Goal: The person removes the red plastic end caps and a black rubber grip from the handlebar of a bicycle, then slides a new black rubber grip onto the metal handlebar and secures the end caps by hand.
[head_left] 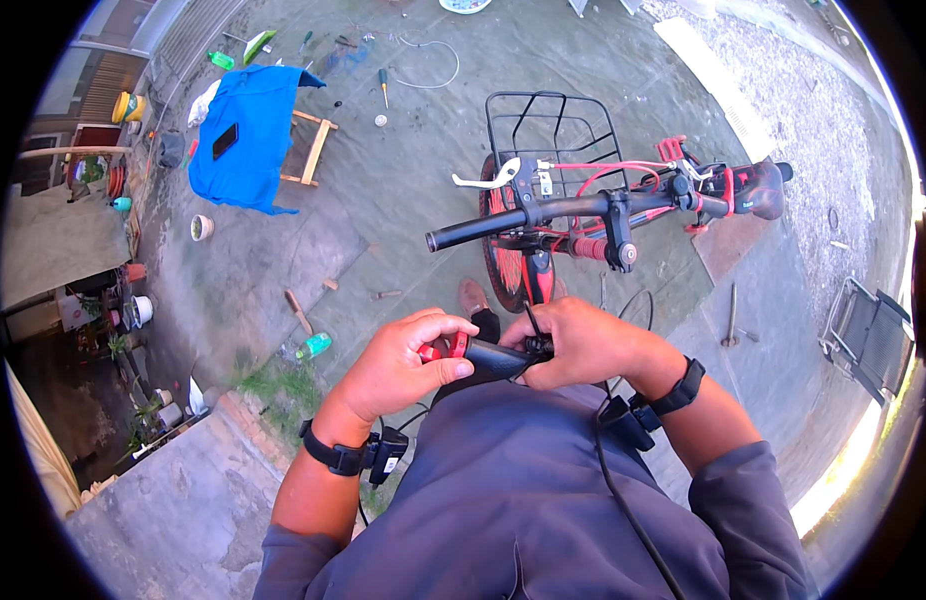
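Observation:
My left hand is curled around the end of a black tubular piece, which looks like a handlebar grip. Small red parts show between its thumb and fingers. At the other end, my right hand closes over the piece and a small black fitting; its fingertips are partly hidden. Just beyond my hands stands a red and black bicycle, with its black handlebar pointing left, a white brake lever, and a black front rack. The saddle is off to the right.
A blue cloth with a black phone covers a wooden-legged stand at far left. A hammer and green bottle lie left of my hands; another hammer lies right. A screwdriver lies farther off. A folding chair stands at right.

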Motion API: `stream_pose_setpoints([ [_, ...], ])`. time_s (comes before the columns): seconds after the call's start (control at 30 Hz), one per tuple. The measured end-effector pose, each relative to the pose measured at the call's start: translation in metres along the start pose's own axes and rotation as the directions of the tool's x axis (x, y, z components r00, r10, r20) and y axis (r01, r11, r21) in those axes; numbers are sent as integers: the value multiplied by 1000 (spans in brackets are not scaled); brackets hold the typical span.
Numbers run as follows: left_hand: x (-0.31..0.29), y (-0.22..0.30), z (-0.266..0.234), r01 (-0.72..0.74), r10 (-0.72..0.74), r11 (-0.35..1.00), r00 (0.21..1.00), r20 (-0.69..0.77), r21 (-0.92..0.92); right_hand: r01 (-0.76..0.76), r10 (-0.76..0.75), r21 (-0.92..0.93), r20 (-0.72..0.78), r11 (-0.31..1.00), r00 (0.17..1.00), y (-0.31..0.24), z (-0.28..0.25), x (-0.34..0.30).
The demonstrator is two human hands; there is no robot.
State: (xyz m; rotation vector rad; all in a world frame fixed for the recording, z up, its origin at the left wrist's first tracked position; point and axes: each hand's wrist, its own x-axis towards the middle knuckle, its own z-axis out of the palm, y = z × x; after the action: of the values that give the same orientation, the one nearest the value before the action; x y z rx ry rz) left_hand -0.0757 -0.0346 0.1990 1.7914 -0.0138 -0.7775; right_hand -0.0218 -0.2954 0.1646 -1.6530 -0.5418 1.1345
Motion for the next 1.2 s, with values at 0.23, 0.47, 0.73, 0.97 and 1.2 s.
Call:
stream_pose_setpoints([
  [0.23, -6, -11, -12, -55, 33, 990, 985, -169, -127, -14, 13, 67, 5, 998, 1000, 3, -15, -18],
  [0.47, 3, -17, 20, -69, -112, 824, 953, -281, -563, 59, -57, 116, -26, 991, 998, 1, -5, -11],
  [0.73, 6, -6, 33, 3, -142, 864, 961, -238, -503, 82, -68, 156, -90, 984, 994, 4, 3, -7],
  [0.97, 3, 6, 34, 56, -158, 858, 975, -159, -511, 71, -45, 147, -172, 987, 984, 4, 6, -6],
  [1.2, 1, 6, 30, 63, -154, 842, 980, -127, -535, 41, -11, 137, -216, 990, 976, 0, 8, -7],
])
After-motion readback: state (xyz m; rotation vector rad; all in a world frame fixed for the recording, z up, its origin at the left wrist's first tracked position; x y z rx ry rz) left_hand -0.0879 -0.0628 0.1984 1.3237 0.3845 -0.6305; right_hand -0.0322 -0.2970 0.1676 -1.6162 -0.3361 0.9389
